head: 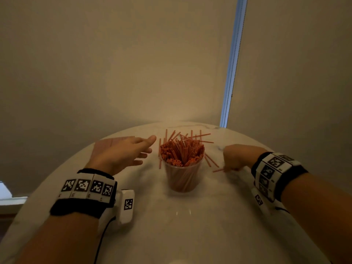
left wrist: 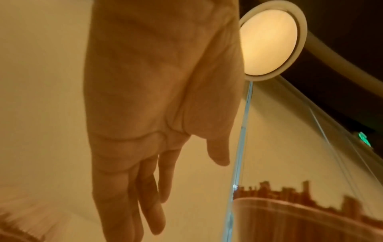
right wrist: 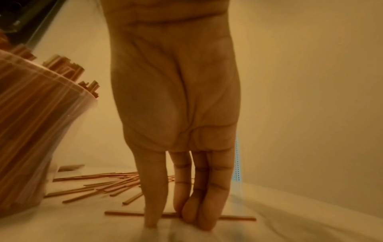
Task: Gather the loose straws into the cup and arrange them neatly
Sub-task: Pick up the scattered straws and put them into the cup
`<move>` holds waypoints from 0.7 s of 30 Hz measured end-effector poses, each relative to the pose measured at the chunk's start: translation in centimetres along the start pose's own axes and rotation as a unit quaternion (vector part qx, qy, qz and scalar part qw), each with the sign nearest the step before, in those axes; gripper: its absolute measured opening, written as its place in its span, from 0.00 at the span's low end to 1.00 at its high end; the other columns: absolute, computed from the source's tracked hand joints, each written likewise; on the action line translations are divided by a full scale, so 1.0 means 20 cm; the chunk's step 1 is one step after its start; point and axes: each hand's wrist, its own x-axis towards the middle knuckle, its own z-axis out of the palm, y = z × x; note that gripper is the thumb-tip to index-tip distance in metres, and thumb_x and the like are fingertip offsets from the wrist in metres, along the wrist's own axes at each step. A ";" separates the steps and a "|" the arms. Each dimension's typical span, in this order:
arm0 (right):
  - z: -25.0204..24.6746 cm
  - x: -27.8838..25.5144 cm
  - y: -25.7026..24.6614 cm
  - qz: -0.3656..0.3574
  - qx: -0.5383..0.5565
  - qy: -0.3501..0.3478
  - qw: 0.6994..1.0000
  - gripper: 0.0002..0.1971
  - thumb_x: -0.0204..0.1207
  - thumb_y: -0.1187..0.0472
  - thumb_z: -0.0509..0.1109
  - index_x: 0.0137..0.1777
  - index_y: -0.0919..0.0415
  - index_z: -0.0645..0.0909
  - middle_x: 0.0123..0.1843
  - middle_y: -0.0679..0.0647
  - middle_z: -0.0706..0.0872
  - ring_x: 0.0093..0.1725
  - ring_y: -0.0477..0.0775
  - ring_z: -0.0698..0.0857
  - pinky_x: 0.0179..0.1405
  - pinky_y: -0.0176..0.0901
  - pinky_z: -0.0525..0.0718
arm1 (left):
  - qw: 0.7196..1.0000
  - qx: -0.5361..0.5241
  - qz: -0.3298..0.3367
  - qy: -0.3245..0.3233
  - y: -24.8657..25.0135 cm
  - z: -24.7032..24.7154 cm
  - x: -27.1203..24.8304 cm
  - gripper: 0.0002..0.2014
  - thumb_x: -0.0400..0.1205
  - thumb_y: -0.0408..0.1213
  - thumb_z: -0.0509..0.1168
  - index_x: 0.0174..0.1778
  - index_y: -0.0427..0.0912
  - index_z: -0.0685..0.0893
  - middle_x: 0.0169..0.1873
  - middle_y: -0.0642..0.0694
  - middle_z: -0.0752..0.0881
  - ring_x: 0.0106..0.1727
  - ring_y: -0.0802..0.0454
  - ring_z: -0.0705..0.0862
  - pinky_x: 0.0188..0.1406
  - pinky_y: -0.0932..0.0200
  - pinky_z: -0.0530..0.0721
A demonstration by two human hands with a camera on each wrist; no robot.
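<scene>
A clear plastic cup point(head: 182, 176) packed with upright orange straws stands mid-table; its side also shows in the right wrist view point(right wrist: 31, 131). Several loose straws point(head: 198, 137) lie scattered behind it and to its right. My left hand point(head: 146, 151) hovers just left of the cup, fingers spread and straight, holding nothing; the palm point(left wrist: 145, 98) fills the left wrist view. My right hand point(head: 226, 168) points down right of the cup. Its thumb and fingertips point(right wrist: 203, 217) touch one straw point(right wrist: 238, 218) that lies flat on the table.
The round white marble table point(head: 181, 225) curves away close behind the loose straws. A pinkish flat sheet point(head: 112, 143) lies at the back left, partly under my left hand. A wall and a window blind's edge point(head: 232, 73) stand behind.
</scene>
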 end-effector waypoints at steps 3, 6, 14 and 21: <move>-0.07 0.06 -0.04 -0.030 0.004 -0.033 0.999 0.06 0.72 0.56 0.79 0.41 0.58 0.88 0.40 0.51 0.89 0.41 0.51 0.87 0.45 0.44 0.85 | 0.995 0.097 -0.031 -0.009 0.01 -0.03 0.13 0.25 0.85 0.58 0.65 0.65 0.40 0.83 0.55 0.45 0.90 0.56 0.49 0.89 0.56 0.52 0.90; -0.10 0.11 -0.05 -0.051 -0.010 -0.028 0.998 0.12 0.76 0.62 0.74 0.59 0.61 0.89 0.57 0.56 0.90 0.52 0.54 0.88 0.54 0.44 0.86 | 0.971 0.225 -0.071 -0.046 0.04 -0.02 0.31 0.26 0.87 0.58 0.63 0.64 0.37 0.84 0.51 0.47 0.91 0.49 0.52 0.91 0.46 0.60 0.91; -0.19 0.30 -0.16 -0.090 0.072 0.022 0.993 0.13 0.82 0.57 0.66 0.61 0.62 0.86 0.55 0.57 0.89 0.48 0.52 0.84 0.54 0.45 0.85 | 0.857 0.499 -0.079 -0.104 0.11 0.13 0.72 0.32 0.82 0.69 0.61 0.39 0.40 0.87 0.34 0.48 0.90 0.37 0.50 0.89 0.50 0.58 0.85; -0.23 0.46 -0.35 -0.084 0.065 -0.005 0.994 0.31 0.82 0.31 0.56 0.29 0.56 0.75 0.27 0.51 0.79 0.27 0.48 0.78 0.47 0.46 0.85 | 0.813 0.569 -0.041 -0.120 0.11 0.27 0.86 0.29 0.85 0.64 0.61 0.42 0.37 0.85 0.32 0.49 0.80 0.41 0.48 0.81 0.45 0.55 0.76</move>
